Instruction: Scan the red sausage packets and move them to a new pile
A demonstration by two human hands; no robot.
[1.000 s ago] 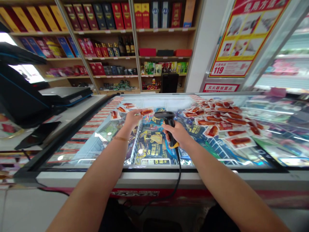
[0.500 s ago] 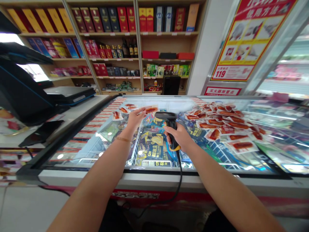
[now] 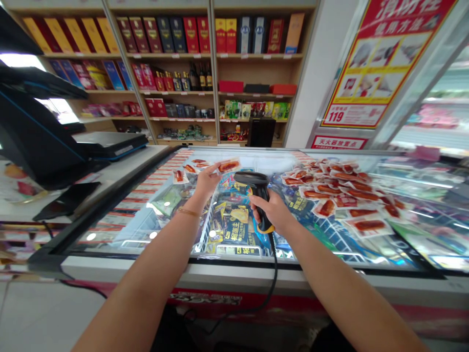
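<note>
My left hand [image 3: 207, 184] pinches the near left end of a vacuum-packed sausage [image 3: 228, 166], a reddish-brown piece in a clear and white pack held just above the freezer's glass top [image 3: 146, 222]. In my right hand [image 3: 270, 208] is a black and yellow barcode scanner [image 3: 252, 180], gripped by its handle with its head toward the held pack. Its cord hangs down over the freezer's front edge. A few similar packs [image 3: 179, 176] lie on the glass at the left, near my left hand. A large pile of such packs [image 3: 344, 183] covers the glass to the right.
Under the glass, wire baskets hold bagged frozen goods [image 3: 234, 225]. A weighing scale [image 3: 110, 142] stands on the counter at left. Shelves [image 3: 168, 57] with boxes and bottles line the back, beside a red and yellow poster [image 3: 381, 63].
The sausage pack in my left hand has tilted slightly, its right end higher. The right hand keeps its hold on the scanner. The whole view has shifted a little.
</note>
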